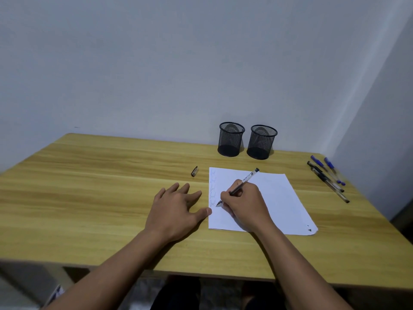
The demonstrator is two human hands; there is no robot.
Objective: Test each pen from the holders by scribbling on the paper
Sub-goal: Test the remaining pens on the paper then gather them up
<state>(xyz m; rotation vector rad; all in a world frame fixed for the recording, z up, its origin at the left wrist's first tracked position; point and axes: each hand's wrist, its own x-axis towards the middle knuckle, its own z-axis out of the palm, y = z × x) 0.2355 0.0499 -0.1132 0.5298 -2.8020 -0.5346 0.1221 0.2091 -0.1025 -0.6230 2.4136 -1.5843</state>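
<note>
**Pen on paper, fifth scribble at the left margin**

Head view, everything placed off the paper (268,198):

We've got the sheet lying flat on the wooden table (89,186), right of centre. Its near right corner is rounded and carries a small dark mark.

Our right hand (245,204) rests on the paper, fingers closed round a black pen (240,186) in a writing grip. The pen's tip meets the paper at its left margin, and the barrel tilts up and away toward the far right. A column of scribbles (212,189) runs down that left margin, upper ones bluish, lower ones darker; the tip sits at the lowest one.

Our left hand (176,211) lies palm down on the table just left of the paper, fingers spread and holding nothing, thumb tip touching the paper's left edge.

A pen cap (194,171) lies on the table just off the paper's far left corner.

Two black mesh holders (247,139) stand side by side beyond the paper's far edge, against the wall. No pens show in them.

A bunch of pens (327,177), blue and black, lies on the table well right of the paper.
</note>
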